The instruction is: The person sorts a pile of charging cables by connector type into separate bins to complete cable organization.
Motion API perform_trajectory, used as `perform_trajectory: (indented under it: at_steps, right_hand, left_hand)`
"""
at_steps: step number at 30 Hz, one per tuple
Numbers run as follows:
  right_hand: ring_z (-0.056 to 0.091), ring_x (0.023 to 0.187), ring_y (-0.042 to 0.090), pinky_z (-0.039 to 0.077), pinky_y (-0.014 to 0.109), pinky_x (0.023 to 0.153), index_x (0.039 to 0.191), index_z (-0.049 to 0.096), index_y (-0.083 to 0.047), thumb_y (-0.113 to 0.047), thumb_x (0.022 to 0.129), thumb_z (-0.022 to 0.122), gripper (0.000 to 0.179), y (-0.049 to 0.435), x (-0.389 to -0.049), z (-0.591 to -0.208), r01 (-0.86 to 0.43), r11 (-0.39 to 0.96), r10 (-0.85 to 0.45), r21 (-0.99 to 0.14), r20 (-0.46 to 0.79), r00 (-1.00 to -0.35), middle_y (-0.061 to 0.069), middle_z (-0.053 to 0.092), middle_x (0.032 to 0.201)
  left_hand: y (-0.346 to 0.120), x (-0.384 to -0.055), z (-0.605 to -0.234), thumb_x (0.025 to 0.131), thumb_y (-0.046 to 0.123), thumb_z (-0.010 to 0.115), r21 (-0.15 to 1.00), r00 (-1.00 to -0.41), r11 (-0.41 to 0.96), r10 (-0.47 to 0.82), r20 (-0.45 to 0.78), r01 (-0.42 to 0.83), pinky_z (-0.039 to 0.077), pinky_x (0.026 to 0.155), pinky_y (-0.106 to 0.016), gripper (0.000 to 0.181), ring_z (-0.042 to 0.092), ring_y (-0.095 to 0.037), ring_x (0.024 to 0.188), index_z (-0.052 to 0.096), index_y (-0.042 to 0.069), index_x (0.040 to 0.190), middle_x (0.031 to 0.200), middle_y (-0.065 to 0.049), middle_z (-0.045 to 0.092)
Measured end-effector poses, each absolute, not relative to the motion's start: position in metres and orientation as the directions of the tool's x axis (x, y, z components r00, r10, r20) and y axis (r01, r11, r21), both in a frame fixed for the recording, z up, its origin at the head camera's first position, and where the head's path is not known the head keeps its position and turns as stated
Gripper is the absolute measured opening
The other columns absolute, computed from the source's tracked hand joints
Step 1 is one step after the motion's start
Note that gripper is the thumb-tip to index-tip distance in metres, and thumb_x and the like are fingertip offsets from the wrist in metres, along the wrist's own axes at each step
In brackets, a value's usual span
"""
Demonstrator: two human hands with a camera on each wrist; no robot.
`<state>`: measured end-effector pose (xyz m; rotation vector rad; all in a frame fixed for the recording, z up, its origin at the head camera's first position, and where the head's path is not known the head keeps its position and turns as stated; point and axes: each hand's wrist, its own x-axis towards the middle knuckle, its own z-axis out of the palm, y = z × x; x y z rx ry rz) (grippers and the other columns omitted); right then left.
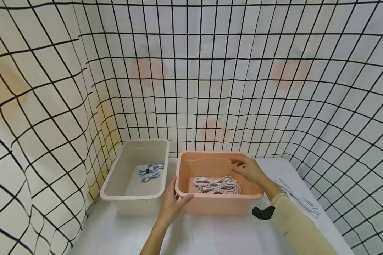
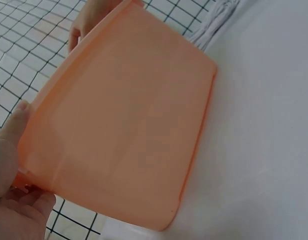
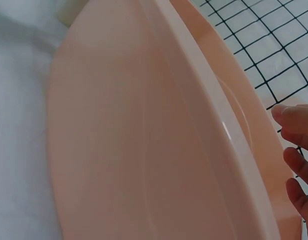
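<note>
A peach-orange plastic bin (image 1: 215,205) stands near the middle of the table, with coiled white cables (image 1: 217,186) on its floor. My left hand (image 1: 170,206) grips the bin's left front corner; in the left wrist view, the thumb (image 2: 16,122) lies at the rim and the fingers tuck beneath it. Above the bin's right half hovers my right hand (image 1: 248,170), its fingers loosely bent and holding nothing. The right wrist view shows those fingertips (image 3: 296,160) past the rim, apart from one another. The cables are hidden in both wrist views.
To the left stands a cream bin (image 1: 137,196) holding light blue bundled cables (image 1: 149,173). More white cable (image 1: 298,200) lies on the table right of the peach bin, partly behind my right forearm. Black wire grid (image 1: 186,79) encloses the table at the back and sides.
</note>
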<state>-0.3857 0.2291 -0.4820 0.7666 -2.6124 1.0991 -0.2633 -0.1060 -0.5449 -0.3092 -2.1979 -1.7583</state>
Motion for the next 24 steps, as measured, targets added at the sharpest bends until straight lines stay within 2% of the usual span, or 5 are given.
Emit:
perform_trajectory:
  at_steps: [5, 13, 17, 24]
  right_hand:
    - [0.066, 0.102, 0.032, 0.056, 0.051, 0.085, 0.132, 0.068, -0.001, -0.020, 0.094, 0.079, 0.044, 0.234, -0.381, -0.480, -0.521, 0.589, -0.375, -0.618, 0.363, -0.853, 0.013, 0.071, 0.117]
    - [0.066, 0.098, 0.025, 0.056, 0.041, 0.080, 0.130, 0.071, -0.008, -0.028, 0.092, 0.081, 0.044, 0.243, -0.376, -0.480, -0.511, 0.582, -0.344, -0.632, 0.378, -0.860, 0.009, 0.073, 0.115]
    - [0.066, 0.097, 0.025, 0.056, 0.041, 0.079, 0.131, 0.070, -0.007, -0.025, 0.092, 0.081, 0.044, 0.247, -0.374, -0.483, -0.505, 0.583, -0.328, -0.636, 0.384, -0.863, 0.009, 0.073, 0.114]
    - [0.067, 0.097, 0.027, 0.056, 0.041, 0.081, 0.132, 0.069, -0.005, -0.018, 0.092, 0.081, 0.043, 0.256, -0.368, -0.483, -0.509, 0.574, -0.304, -0.642, 0.410, -0.860, 0.012, 0.073, 0.115]
  left_hand:
    - [-0.106, -0.262, -0.545, 0.089, 0.017, 0.085, 0.906, -0.927, 0.220, -0.022, 0.375, 0.362, 0.041, 0.108, -0.048, 0.099, 0.044, -0.042, 0.140, 0.022, -0.001, 0.162, 0.163, -0.021, 0.032]
    - [-0.106, -0.261, -0.545, 0.089, 0.022, 0.084, 0.905, -0.933, 0.251, -0.019, 0.359, 0.343, 0.040, 0.108, -0.049, 0.100, 0.044, -0.040, 0.141, 0.021, -0.001, 0.163, 0.164, -0.020, 0.032]
    - [-0.106, -0.261, -0.545, 0.089, 0.028, 0.085, 0.907, -0.937, 0.258, -0.016, 0.348, 0.333, 0.040, 0.109, -0.050, 0.102, 0.044, -0.041, 0.141, 0.021, 0.000, 0.163, 0.163, -0.020, 0.032]
    - [-0.106, -0.259, -0.542, 0.090, 0.017, 0.083, 0.912, -0.940, 0.246, -0.013, 0.342, 0.328, 0.039, 0.109, -0.054, 0.098, 0.042, -0.044, 0.141, 0.020, -0.001, 0.163, 0.164, -0.021, 0.031]
